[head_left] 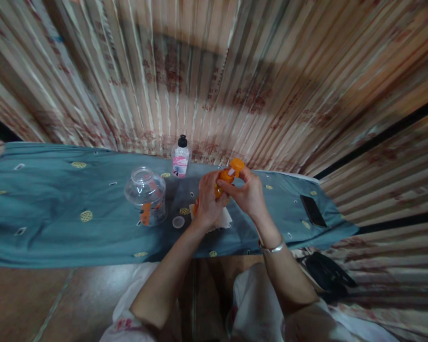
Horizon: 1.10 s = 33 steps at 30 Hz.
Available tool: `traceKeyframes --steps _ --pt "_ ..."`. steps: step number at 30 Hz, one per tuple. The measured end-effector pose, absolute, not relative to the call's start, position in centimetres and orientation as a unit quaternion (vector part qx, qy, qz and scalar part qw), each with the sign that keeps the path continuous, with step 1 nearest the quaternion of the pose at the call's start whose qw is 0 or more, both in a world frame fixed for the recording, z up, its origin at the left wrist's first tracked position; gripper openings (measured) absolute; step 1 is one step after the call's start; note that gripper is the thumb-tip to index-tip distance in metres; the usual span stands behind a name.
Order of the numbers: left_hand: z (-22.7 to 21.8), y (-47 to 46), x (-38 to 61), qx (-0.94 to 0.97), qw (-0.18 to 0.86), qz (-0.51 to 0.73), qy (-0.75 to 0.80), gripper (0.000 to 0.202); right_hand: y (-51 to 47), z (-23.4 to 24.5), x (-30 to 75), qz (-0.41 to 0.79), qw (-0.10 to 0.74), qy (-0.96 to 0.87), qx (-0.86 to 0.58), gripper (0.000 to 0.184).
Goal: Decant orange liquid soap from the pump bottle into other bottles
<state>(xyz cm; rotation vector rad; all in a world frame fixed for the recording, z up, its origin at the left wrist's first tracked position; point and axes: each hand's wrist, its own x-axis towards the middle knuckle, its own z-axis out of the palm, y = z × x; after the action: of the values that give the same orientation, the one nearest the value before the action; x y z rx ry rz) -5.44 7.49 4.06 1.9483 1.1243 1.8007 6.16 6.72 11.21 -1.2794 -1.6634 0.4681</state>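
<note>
Item, orange bottle [226, 177]: above the middle of the table [57, 190], tilted, its body largely covered by the hands; orange top [237, 165] over a pale stem.

Left hand [209, 197]: fingers closed round the body of the orange bottle.

Right hand [248, 192]: fingers drawn narrow at the orange top, the thumb reaching across to the bottle's neck; metal bracelet [273, 247] at the wrist.

White sheet [224, 220], paper or cloth, cannot tell which: on the table, beneath the hands, with a ragged edge.

Small round disc [178, 222], translucent: flat on the table, left of the white sheet.

Clear jar [141, 194], plastic, narrow mouth and broad shoulder, orange label: upright, left of the disc.

Clear bottle [180, 164], black cap, pink and white label: upright near the table's far edge, behind the jar and to its right.

Dark phone [313, 211]: flat, near the table's right end.

Table covering: teal, yellow and white motifs. Behind it, a pleated curtain [196, 85], beige with reddish print.
</note>
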Motion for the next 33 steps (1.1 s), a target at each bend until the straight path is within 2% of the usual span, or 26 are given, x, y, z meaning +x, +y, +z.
traceKeyframes --steps 6,10,14,22,27,33 --pt "3.8 7.6 -5.7 0.671 0.146 0.602 0.407 0.029 6.3 11.3 5.6 0.162 0.479 -0.665 -0.55 0.038" --pt "4.0 7.4 -5.7 0.669 0.149 0.609 0.399 0.031 6.5 11.8 7.1 0.242 0.449 -0.709 -0.486 0.045" --pt "4.3 7.2 -5.7 0.676 0.151 0.599 0.401 0.03 7.0 12.4 8.3 0.312 0.421 -0.742 -0.419 0.038" --pt "3.8 7.5 -5.6 0.673 0.129 0.614 0.392 0.038 6.7 12.4 7.3 0.183 0.432 -0.754 -0.46 0.029" --pt "3.9 7.6 -5.7 0.681 0.135 0.591 0.41 0.033 6.0 12.0 6.3 0.134 0.453 -0.721 -0.507 0.025" --pt "3.5 7.8 -5.7 0.677 0.12 0.605 0.402 0.033 5.6 11.5 5.1 0.077 0.479 -0.677 -0.553 0.032"
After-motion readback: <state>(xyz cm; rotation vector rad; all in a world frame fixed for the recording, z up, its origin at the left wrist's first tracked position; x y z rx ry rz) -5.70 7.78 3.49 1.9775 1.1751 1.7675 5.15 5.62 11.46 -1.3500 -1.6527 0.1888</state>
